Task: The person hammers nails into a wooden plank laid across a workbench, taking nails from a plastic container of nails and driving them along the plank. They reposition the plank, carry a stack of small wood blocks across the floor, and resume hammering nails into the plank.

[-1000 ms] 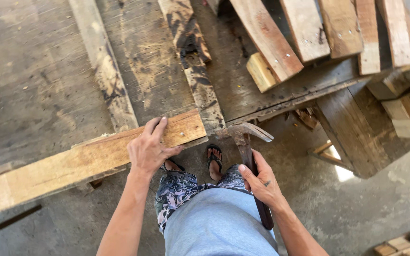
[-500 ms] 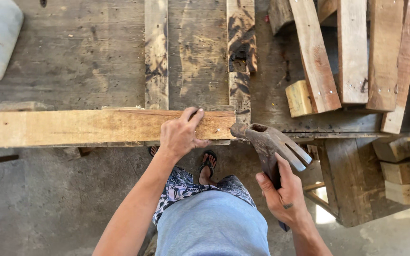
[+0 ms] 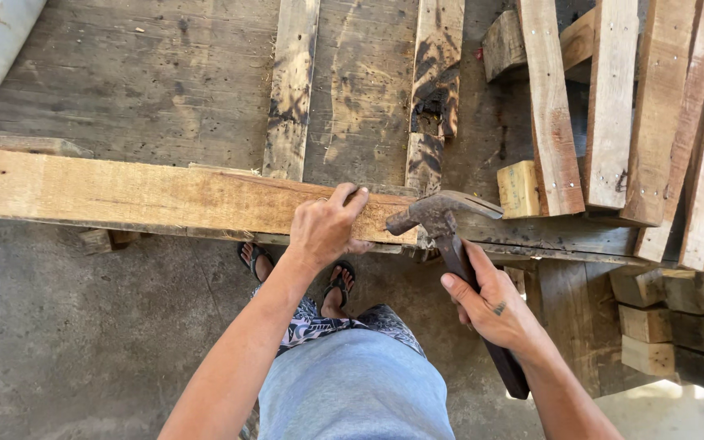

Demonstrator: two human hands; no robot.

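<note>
The long pale plank (image 3: 148, 195) now lies squarer along the near edge of the grey workbench (image 3: 165, 81) than it did a moment ago, and the claw hammer (image 3: 442, 224) has come up from beside the person's leg, so that its rusty head sits right at the plank's right end. It looks as if the tool is being set against the wood there. The left hand (image 3: 323, 228) presses down on the plank close to that end, fingers curled over its far edge. The right hand (image 3: 490, 305) is wrapped closed around the hammer's dark handle, about midway along it. The plank is rough-sawn, yellowish, and darker and stained along its near edge.
</note>
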